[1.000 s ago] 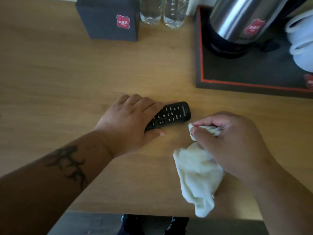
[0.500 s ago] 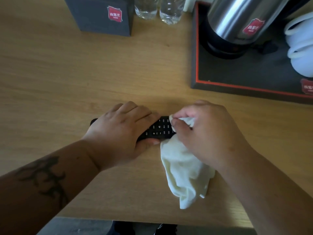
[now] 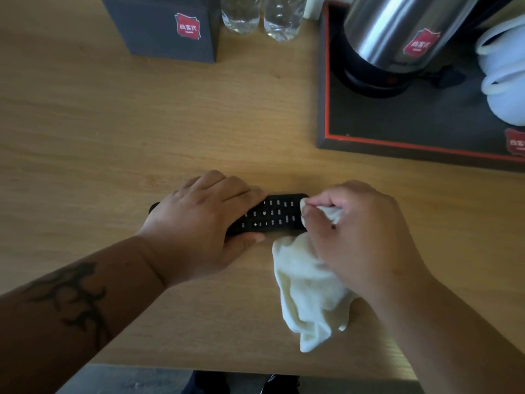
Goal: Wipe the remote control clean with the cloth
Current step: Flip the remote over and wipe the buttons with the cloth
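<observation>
While the left hand [image 3: 204, 223] lies flat over the black remote control [image 3: 270, 216] on the wooden table [image 3: 113, 137], fingers spread and thumb against its near edge, the right hand [image 3: 360, 237] pinches a pale cloth [image 3: 309, 297] onto the remote's right end.

Hotel room, likely: branded kettle [image 3: 397, 38] on tray [image 3: 369, 145], water bottles [image 3: 261, 15], logo box [image 3: 167, 27] (same red badge throughout).

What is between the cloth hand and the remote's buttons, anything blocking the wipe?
Nothing visible blocks it. The right hand presses the cloth against the right end of the remote. The left hand covers the remote's left part, so that stretch cannot be wiped until the hand shifts.
</observation>
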